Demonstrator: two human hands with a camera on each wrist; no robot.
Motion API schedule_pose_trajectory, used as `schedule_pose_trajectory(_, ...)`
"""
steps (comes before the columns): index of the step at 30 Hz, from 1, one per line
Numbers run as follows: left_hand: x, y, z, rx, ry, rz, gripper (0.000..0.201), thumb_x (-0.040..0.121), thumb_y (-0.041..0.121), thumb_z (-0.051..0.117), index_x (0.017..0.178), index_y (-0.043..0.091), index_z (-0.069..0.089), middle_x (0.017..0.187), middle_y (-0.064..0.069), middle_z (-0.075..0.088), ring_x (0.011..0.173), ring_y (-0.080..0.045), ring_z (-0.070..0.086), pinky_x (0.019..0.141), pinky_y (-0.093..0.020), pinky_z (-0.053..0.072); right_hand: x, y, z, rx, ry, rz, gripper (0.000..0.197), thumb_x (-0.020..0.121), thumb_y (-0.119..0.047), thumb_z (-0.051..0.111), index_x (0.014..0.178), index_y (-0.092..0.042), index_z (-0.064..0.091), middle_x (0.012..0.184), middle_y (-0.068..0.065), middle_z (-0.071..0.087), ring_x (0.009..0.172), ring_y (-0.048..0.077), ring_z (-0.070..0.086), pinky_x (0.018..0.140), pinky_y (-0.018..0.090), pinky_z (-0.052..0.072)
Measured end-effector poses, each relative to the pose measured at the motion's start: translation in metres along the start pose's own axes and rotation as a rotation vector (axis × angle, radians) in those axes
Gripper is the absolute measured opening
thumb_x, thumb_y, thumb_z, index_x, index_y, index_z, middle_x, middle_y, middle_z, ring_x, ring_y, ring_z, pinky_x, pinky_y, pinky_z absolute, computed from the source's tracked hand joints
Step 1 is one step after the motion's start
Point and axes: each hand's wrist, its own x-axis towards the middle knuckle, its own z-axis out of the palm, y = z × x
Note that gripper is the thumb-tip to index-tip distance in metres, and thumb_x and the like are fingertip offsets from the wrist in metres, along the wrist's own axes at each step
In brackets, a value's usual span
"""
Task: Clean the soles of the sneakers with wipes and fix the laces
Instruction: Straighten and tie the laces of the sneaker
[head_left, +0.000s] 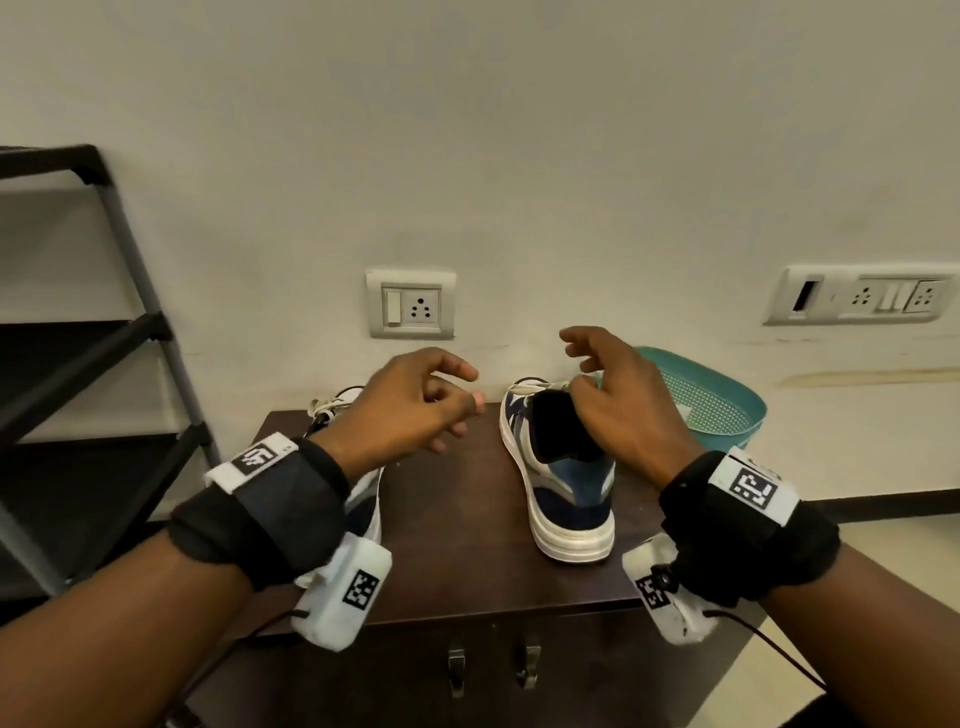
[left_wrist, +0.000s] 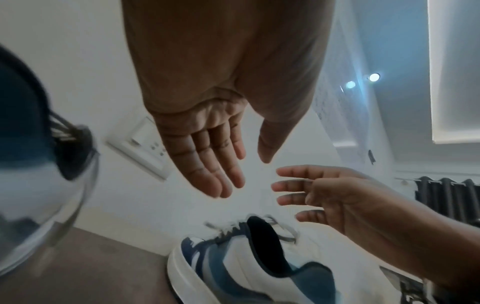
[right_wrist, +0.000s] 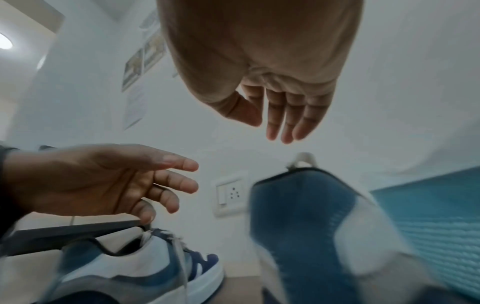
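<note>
- Left hand (head_left: 415, 405) raised over the dark brown table (head_left: 467, 519), fingers loosely spread and lightly bent, nothing in its grasp (palm view from the left wrist shows bare fingers (left_wrist: 207, 164)).
- Right hand (head_left: 613, 395) likewise up in the air, fingers relaxed and parted, empty; just above the collar of the right-side sneaker (head_left: 561, 467), apart from it as far as the wrist views tell.
- Right-side sneaker: white, navy and blue, thick white sole down on the table, heel toward the person, toe toward the wall; laces (head_left: 530, 385) loose near the tongue.
- Left-side sneaker (head_left: 363, 499) mostly hidden behind the left wrist strap in the head view; same colours, also sole-down on the table, loose white laces (head_left: 332, 402) at its far end.
- Teal perforated basket (head_left: 717, 400) at the table's far right corner, beside the right-side sneaker, behind the right hand.
- Black-and-grey shelf rack (head_left: 104, 312) standing left of the table.
- Wall socket plate (head_left: 411, 304) above the table's far edge; wider switch panel (head_left: 857, 296) farther right.
- Two metal handles (head_left: 491, 670) on the cupboard front below the tabletop.
</note>
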Motion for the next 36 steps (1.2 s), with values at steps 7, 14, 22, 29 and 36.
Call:
schedule_pose_trajectory(7,-0.025,-0.033,-0.091,0.077,0.277,-0.107,0.009,0.095,0.01,0.068,0.104,0.01,0.07,0.083,-0.011,0.076,0.057,-0.013,0.062,0.045,-0.022,0.049,0.001,-0.06,0.062,0.042,-0.324,-0.241,0.033,0.091,-0.012,0.056,0.118,-0.023,0.069,0.12,-0.006,0.067,0.109,0.01,0.059,0.089,0.016,0.043)
schedule_pose_trajectory(14,-0.053,-0.074,-0.109,0.307,0.102,-0.395,0.027,0.089,0.036,0.076,0.099,0.015,0.063,0.068,-0.003,0.065,0.052,-0.013,0.061,0.045,-0.03,0.053,0.0,-0.079,0.117,-0.161,-0.649,-0.398,0.031,0.085,-0.031,0.065,0.116,-0.029,0.07,0.119,-0.001,0.054,0.106,0.014,0.055,0.093,0.033,0.047)
schedule_pose_trajectory(22,-0.069,-0.051,-0.108,0.254,0.046,-0.46,0.044,0.087,0.055,0.071,0.103,0.016,0.056,0.077,-0.008,0.07,0.062,-0.026,0.072,0.056,-0.042,0.063,-0.014,-0.087,0.125,-0.307,-0.536,-0.572,0.023,0.089,-0.036,0.058,0.104,-0.028,0.073,0.097,-0.004,0.051,0.09,0.017,0.051,0.074,0.034,0.043)
schedule_pose_trajectory(29,-0.08,-0.049,-0.124,0.341,0.02,-0.622,0.019,0.094,0.022,0.07,0.108,0.021,0.057,0.088,-0.013,0.073,0.069,-0.027,0.075,0.067,-0.047,0.065,-0.051,-0.106,0.153,-0.121,-0.561,-0.557,0.026,0.101,-0.029,0.047,0.087,-0.019,0.067,0.088,-0.002,0.05,0.08,0.014,0.049,0.072,0.034,0.044)
schedule_pose_trajectory(36,-0.072,-0.05,-0.136,0.355,0.105,-0.479,0.031,0.089,-0.002,0.068,0.106,0.022,0.06,0.088,-0.002,0.078,0.082,-0.023,0.076,0.061,-0.037,0.063,-0.001,-0.101,0.117,0.018,-0.397,-0.275,0.038,0.089,-0.023,0.061,0.125,-0.03,0.068,0.115,-0.012,0.068,0.096,0.001,0.061,0.091,0.024,0.05)
